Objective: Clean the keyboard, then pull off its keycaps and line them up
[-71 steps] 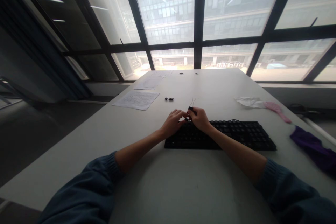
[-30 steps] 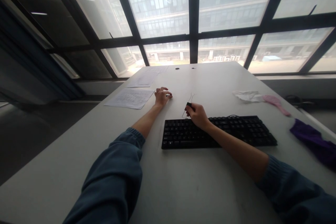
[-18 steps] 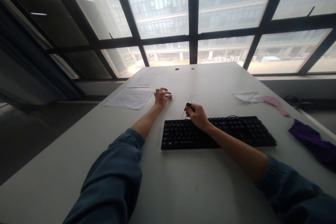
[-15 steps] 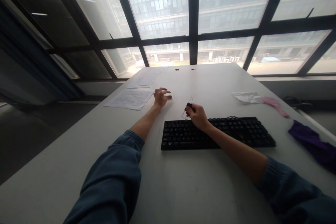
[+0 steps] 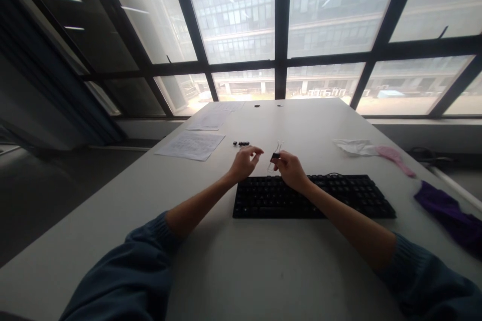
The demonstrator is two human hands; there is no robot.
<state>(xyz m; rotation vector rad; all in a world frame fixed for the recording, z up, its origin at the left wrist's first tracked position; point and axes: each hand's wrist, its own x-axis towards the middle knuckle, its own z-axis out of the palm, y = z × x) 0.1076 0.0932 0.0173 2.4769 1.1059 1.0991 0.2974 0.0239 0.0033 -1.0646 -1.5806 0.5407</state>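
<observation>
A black binder clip (image 5: pixel 276 155) with wire handles is pinched in my right hand (image 5: pixel 291 168), above the back edge of the black keyboard (image 5: pixel 263 199). My left hand (image 5: pixel 244 163) hovers just left of the clip, thumb and forefinger apart, with nothing visible between them. Beyond my left hand, several small black keycaps (image 5: pixel 244 143) lie in a short row on the white table. My right forearm crosses over the keyboard and hides part of its keys.
Printed sheets (image 5: pixel 192 145) lie at the left of the table (image 5: pixel 226 261). Toward the right edge are a crumpled white cloth (image 5: pixel 354 147), a pink item (image 5: pixel 395 157) and a purple cloth (image 5: pixel 448 208). Large windows stand behind.
My left hand has moved right and nearer, away from the small black keycaps, which now show. My right hand still holds the clip, now slightly turned. The view has tilted up slightly.
</observation>
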